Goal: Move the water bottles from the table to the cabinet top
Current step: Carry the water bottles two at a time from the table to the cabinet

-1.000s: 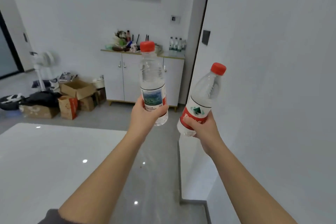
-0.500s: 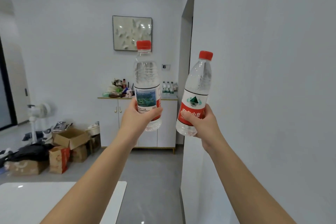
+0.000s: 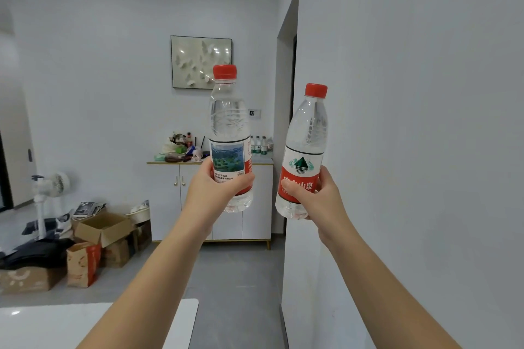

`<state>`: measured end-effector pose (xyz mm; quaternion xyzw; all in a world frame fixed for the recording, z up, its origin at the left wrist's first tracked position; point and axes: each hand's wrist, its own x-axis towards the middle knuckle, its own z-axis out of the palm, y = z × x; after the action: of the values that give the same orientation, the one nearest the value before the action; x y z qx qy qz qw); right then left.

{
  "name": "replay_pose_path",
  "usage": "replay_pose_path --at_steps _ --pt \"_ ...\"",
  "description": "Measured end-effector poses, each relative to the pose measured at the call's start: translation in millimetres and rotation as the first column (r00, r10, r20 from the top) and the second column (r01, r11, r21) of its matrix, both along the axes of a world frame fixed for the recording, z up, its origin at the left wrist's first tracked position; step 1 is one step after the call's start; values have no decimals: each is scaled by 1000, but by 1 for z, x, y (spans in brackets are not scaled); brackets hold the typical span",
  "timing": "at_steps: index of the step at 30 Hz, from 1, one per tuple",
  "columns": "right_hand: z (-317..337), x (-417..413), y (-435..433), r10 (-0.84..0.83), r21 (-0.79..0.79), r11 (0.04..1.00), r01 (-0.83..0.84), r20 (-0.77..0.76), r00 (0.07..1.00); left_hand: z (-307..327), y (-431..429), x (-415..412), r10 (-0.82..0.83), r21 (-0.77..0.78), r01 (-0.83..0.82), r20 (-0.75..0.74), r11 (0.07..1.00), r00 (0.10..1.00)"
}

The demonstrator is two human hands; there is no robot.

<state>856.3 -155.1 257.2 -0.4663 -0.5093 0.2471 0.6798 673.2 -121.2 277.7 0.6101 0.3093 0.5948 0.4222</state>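
I hold two clear water bottles with red caps out in front of me at chest height. My left hand (image 3: 211, 193) grips the one with a landscape picture on its label (image 3: 229, 133), upright. My right hand (image 3: 320, 201) grips the one with a red and white label (image 3: 304, 156), tilted slightly to the right. Far ahead stands the white cabinet (image 3: 167, 195) against the back wall. On its top's right end stand several small water bottles (image 3: 259, 145). A corner of the white table (image 3: 56, 326) shows at the bottom left.
Clutter (image 3: 178, 149) covers the left part of the cabinet top. Cardboard boxes (image 3: 100, 228), a paper bag (image 3: 82, 263) and a white fan (image 3: 48, 193) sit on the floor at the left. A white wall (image 3: 411, 150) runs close along my right. Grey floor (image 3: 235, 278) leads to the cabinet.
The view has lifted from the table toward the far wall and the cabinet has come nearer. Both hands keep their bottles; the right bottle stands more upright.
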Motion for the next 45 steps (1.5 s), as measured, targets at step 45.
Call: replay_pose_path --at_steps 45 --pt "-29 113 376 0 -66 998 1 12 1000 -31 354 116 151 -63 -157 -90 986 984"
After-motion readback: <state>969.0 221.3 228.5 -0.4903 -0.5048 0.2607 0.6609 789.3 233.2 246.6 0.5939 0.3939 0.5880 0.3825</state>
